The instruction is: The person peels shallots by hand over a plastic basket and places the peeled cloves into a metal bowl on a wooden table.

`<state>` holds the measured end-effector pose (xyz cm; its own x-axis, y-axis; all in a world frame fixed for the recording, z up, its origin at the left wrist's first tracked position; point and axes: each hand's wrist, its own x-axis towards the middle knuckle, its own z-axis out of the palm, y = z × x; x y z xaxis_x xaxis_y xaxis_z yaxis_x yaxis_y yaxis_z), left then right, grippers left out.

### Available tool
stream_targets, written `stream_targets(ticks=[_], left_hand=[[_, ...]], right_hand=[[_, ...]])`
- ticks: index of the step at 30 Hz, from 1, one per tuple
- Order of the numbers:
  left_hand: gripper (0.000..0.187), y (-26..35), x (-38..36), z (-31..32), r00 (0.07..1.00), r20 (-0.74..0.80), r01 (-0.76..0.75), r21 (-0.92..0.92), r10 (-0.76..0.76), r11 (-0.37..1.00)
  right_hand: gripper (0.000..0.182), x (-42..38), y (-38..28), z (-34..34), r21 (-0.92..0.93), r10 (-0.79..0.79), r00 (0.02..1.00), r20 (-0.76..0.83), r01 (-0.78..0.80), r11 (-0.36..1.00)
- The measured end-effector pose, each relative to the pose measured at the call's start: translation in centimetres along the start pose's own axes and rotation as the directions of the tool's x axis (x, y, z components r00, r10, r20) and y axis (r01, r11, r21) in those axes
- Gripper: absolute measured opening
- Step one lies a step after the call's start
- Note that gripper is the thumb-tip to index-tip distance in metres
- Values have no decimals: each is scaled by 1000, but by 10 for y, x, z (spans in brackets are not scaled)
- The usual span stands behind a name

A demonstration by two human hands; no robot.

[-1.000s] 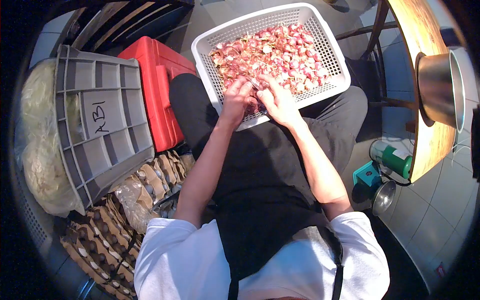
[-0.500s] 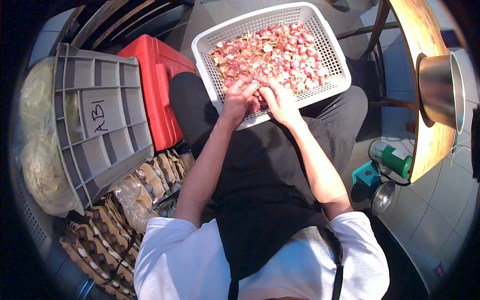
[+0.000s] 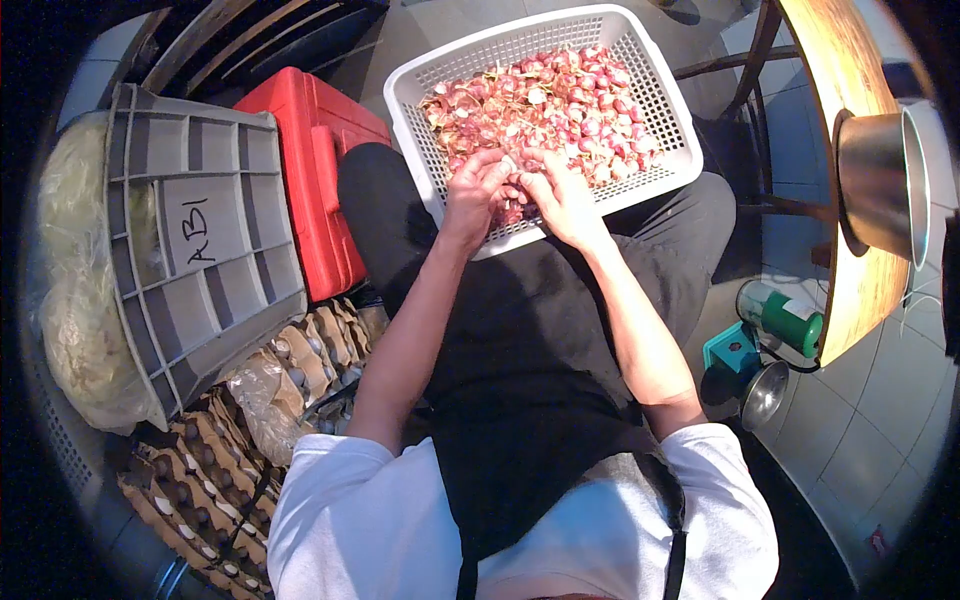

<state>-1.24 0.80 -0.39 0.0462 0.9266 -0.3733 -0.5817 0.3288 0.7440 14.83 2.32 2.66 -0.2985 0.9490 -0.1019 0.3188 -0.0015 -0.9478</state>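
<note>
A white perforated plastic basket [image 3: 685,150] rests across my lap. Small red shallots [image 3: 590,100] with loose papery skins lie spread in it. Over the basket's near side, my left hand [image 3: 474,198] is closed, its fingertips pinched on a small pale-red piece that looks like a shallot. My right hand [image 3: 560,200] is closed too, its thumb and fingers meeting the left fingertips at the same piece. The fingers largely hide that piece. Darker red shallots or skins show just below the fingertips.
On the left are a grey crate [image 3: 215,225] marked ABI, a red box [image 3: 325,180] and egg trays [image 3: 200,490]. To the right, a metal pot [image 3: 880,185] sits on a wooden surface [image 3: 850,310], with a green canister [image 3: 785,318] and small metal bowl [image 3: 764,395] below.
Both hands stay together over the same part of the basket. Only the fingers have shifted slightly around the small piece.
</note>
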Motion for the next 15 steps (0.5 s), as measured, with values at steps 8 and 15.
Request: stream_targets(ticks=[8, 15], left_hand=[[18, -4, 2, -5, 998, -61, -9, -22, 8, 1000], [22, -7, 5, -13, 999, -22, -32, -49, 31, 998]], right_hand=[[43, -1, -8, -4, -46, 40, 996, 74, -36, 998], [41, 0, 1, 0, 26, 44, 996, 82, -46, 999]])
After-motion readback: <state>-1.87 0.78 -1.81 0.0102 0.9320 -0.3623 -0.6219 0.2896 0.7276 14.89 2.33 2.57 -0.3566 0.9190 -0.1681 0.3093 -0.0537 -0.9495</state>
